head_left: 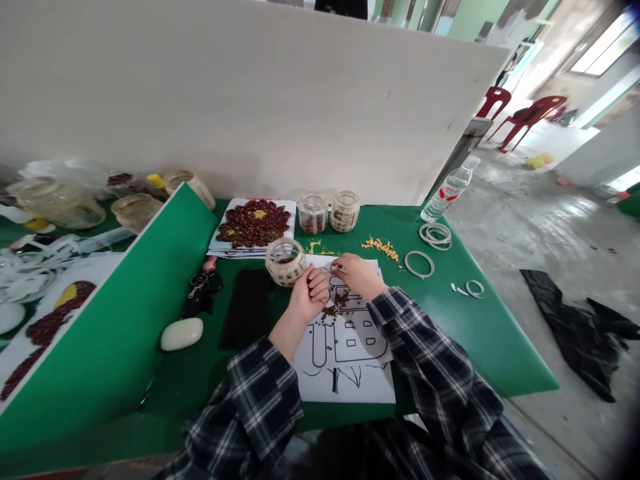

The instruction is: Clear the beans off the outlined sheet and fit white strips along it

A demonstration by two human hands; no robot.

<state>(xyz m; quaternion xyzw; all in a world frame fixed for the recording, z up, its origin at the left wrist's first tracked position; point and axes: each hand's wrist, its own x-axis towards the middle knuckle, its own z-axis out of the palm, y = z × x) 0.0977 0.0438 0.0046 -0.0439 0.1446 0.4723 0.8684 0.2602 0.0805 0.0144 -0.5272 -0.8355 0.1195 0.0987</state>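
Observation:
My left hand (pixel 310 293) is curled above the printed line drawing (pixel 350 347), beside a taped glass jar (pixel 286 261) with dark beans inside. Its fingers are closed, and whatever they may hold is hidden. To its right, my right hand (pixel 361 275) hovers low over the upper part of the sheet, thumb and fingers pinched together; anything between them is too small to name. Small brown beans (pixel 336 308) lie loose on the drawing, just below both hands. Another sheet (pixel 345 393) shows under its lower edge.
Yellow corn kernels (pixel 381 248), tape rolls (pixel 435 236) and a water bottle (pixel 451 190) lie or stand to the right. Behind are two jars (pixel 345 212) and a bean flower picture (pixel 256 223). A black phone (pixel 245 309), white mouse (pixel 182 334) and green divider (pixel 135 287) are left.

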